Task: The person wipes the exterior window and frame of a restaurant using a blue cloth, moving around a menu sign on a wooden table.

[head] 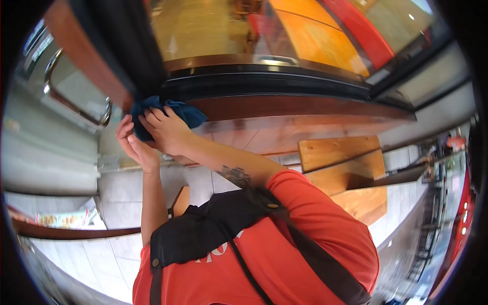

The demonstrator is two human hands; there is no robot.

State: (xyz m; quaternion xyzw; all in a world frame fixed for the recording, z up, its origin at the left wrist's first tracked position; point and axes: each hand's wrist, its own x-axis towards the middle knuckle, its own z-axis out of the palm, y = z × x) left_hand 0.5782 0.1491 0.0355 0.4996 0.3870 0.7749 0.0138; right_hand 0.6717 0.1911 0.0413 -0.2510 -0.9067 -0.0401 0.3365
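Observation:
A blue cloth (190, 114) lies bunched against the lower left corner of a window frame, where the black post (126, 49) meets the sill. My right hand (166, 127) presses on it with the fingers spread, holding it there; part of the cloth is hidden beneath the hand. Just left of and below it is my left hand (137, 145), raised with fingers and thumb apart. It appears to hold nothing, though whether it touches the cloth's edge I cannot tell. Along the window's bottom run a black frame rail (267, 87) and a reddish-brown wooden ledge (286, 108).
To the left is a glass door with a chrome pull handle (72, 105). Behind the window pane stand an orange wooden table (316, 30) and a red bench (366, 34). A slatted wooden bench (343, 156) stands on the tiled floor (118, 187) to my right.

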